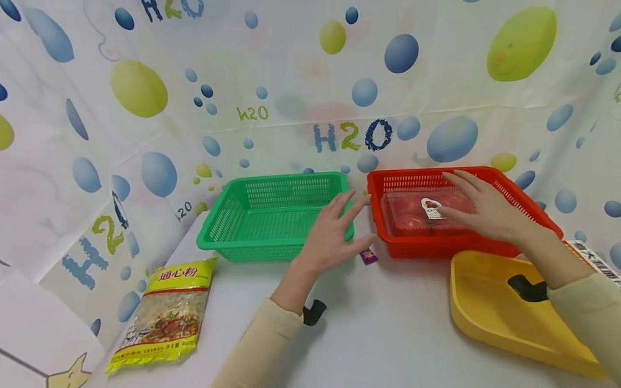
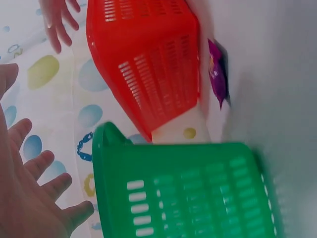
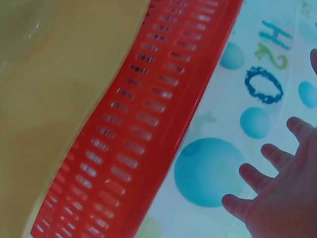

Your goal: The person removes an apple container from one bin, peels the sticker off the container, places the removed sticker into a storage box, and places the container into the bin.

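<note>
Clearly "H2O" backdrop (image 1: 301, 89) (behind red basket (image 1: 422, 248))

Bag (image 1: 167, 307) front left, left basket (image 1: 262, 253) behind, box (image 1: 409, 207) in right basket (image 1: 427, 248), tray (image 1: 495, 299) front right

Pale beige sleeves (image 1: 264, 342) with black curved wrist pieces (image 1: 528, 289)

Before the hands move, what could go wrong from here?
The right hand hovers by the red basket; grabbing hard might crush the clear plastic box inside and its red contents.
The left hand, near the green basket's corner, could knock that basket askew.
The small purple packet lies between both baskets, so sliding either sideways may push or trap it.
</note>
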Demonstrator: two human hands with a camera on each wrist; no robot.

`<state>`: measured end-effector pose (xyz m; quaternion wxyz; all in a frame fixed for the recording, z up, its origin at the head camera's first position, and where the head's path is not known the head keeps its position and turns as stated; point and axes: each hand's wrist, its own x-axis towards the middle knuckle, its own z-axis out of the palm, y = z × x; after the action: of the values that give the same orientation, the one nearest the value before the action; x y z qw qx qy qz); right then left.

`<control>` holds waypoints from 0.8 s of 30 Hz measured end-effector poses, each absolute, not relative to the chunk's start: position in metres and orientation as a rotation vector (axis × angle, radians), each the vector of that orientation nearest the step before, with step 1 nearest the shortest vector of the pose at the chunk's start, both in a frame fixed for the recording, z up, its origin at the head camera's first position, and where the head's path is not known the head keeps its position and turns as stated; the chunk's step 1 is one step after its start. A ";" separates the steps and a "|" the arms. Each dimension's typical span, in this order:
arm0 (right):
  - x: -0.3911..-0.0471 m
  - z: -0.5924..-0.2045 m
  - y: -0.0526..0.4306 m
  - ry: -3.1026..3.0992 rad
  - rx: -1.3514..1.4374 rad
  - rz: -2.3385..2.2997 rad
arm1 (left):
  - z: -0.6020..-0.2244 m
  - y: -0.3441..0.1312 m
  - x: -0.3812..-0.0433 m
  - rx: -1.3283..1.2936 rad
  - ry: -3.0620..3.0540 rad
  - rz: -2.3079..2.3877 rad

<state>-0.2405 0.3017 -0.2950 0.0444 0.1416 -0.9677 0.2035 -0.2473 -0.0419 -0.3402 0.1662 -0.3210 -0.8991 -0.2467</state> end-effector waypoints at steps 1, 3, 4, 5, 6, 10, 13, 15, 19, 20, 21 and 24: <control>-0.242 -0.296 0.304 -2.958 0.426 0.633 | -0.341 -0.039 -0.247 -0.909 -2.569 -0.711; -0.244 -0.298 0.308 -2.961 0.400 0.651 | -0.342 -0.034 -0.247 -0.895 -2.583 -0.731; -0.246 -0.299 0.311 -2.964 0.383 0.659 | -0.342 -0.032 -0.246 -0.888 -2.591 -0.745; -0.247 -0.299 0.313 -2.967 0.363 0.669 | -0.343 -0.030 -0.246 -0.882 -2.596 -0.761; -0.248 -0.300 0.315 -2.971 0.345 0.679 | -0.343 -0.027 -0.245 -0.876 -2.600 -0.777; -0.252 -0.302 0.325 -2.983 0.297 0.730 | -0.343 -0.018 -0.243 -0.876 -2.601 -0.829; -0.256 -0.304 0.332 -2.984 0.278 0.769 | -0.343 -0.012 -0.242 -0.876 -2.606 -0.862; -0.259 -0.305 0.337 -2.991 0.261 0.792 | -0.344 -0.008 -0.240 -0.867 -2.621 -0.895; -0.266 -0.305 0.345 -3.002 0.213 0.837 | -0.348 -0.001 -0.237 -0.844 -2.644 -0.961; -0.267 -0.305 0.347 -3.004 0.202 0.856 | -0.349 0.001 -0.236 -0.841 -2.647 -0.969; -0.269 -0.305 0.348 -3.002 0.189 0.875 | -0.350 0.002 -0.236 -0.840 -2.647 -0.981; -0.272 -0.303 0.352 -3.002 0.165 0.935 | -0.354 0.006 -0.233 -0.837 -2.649 -0.997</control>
<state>-0.2717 0.3517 -0.3029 -0.0034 0.0523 -0.9535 0.2970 -0.2334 0.0064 -0.3540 0.0948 -0.2822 -0.8935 -0.3361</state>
